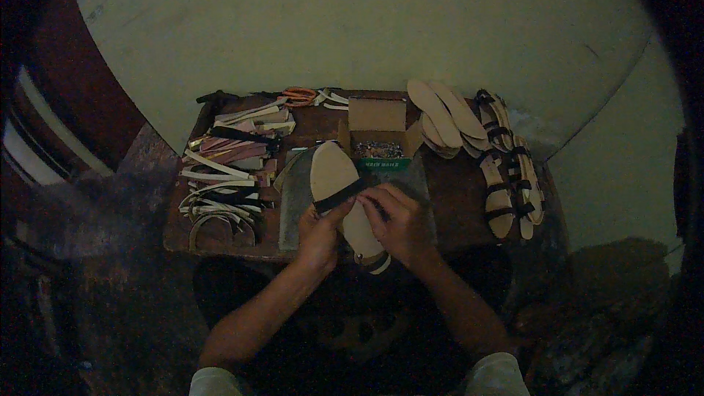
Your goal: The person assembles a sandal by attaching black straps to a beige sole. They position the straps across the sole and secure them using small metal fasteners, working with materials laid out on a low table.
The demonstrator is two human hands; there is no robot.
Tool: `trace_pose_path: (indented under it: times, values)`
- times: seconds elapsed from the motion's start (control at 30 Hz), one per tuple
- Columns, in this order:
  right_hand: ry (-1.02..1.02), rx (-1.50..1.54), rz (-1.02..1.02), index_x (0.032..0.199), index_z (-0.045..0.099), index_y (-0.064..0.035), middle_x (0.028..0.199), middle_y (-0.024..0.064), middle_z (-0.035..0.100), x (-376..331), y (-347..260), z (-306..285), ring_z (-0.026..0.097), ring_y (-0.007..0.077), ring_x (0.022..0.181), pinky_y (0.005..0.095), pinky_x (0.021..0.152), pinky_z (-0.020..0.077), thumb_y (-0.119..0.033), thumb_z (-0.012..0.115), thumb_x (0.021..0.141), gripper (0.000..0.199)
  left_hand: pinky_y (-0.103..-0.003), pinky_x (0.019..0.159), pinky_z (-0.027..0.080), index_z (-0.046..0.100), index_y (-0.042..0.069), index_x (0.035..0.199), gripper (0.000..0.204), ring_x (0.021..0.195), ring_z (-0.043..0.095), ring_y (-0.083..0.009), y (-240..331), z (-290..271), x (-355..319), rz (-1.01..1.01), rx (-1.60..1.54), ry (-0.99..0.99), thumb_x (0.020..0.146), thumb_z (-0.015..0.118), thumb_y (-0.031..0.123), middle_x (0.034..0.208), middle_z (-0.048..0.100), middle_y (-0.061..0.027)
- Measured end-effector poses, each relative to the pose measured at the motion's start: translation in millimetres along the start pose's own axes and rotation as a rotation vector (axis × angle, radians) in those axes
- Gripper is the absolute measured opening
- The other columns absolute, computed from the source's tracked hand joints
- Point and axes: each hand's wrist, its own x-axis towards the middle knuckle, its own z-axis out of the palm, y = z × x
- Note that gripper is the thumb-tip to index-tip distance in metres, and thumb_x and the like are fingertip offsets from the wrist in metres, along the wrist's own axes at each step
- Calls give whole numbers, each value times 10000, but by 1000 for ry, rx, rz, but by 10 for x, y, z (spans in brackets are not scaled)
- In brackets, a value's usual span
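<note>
Tan leather is what the head view shows at its centre: a sandal sole (339, 189) is held over a small wooden bench (455, 198) by both hands. A black strap (339, 196) is laid across the sole's broad front part, and its near end is pinched under the thumb and fingertips of the left hand (320, 231). The right hand (401, 221) is curled over the sole's right edge, its fingers bent and pressed close together against the strap's other end; whether that end is gripped or only pressed down cannot be told in the dim light. Below the fingers, at the sole's heel end, a striped strap piece (379, 262) is seen already attached.

Judged from this, the sole is partly done: the heel piece is on, the front strap is only being positioned, and fixing it appears to be left.

Just beyond the fingertips an open cardboard box (376, 132) of small metal bits is set. Left of the left hand's fingers a heap of loose straps (229, 169), pale, pink and black, is spread, with orange-handled scissors (298, 94) farther off behind it. Right of the right hand's fingers a stack of bare soles (444, 116) is piled, and beside it a row of finished sandals (510, 172) with black straps is laid out. So several pairs are seen completed, while bare soles and many straps remain unused.
</note>
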Motion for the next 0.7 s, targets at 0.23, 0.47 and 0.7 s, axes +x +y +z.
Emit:
trace_pose_path:
  times: [0.23,0.47,0.7]
  values:
    - [15,18,12,916,666,-10,856,108,664,-2,10,25,672,250,769,324,668,530,-48,680,824,101,-336,772,531,608,22,1055,210,875,655,-184,-1,-15,10,-27,6,3,861,673,69,992,675,-83]
    - [28,50,68,914,674,-7,850,112,665,-1,9,46,668,234,758,307,654,519,-57,682,828,101,-339,787,530,604,22,1064,212,897,650,-181,12,-2,3,3,-12,-44,869,669,74,1018,670,-84]
    - [7,239,289,923,676,0,824,63,660,-30,94,79,636,120,767,255,681,501,-66,660,867,88,-333,764,536,605,23,1064,212,882,657,-183,7,24,10,49,20,-22,863,668,49,1003,676,-85]
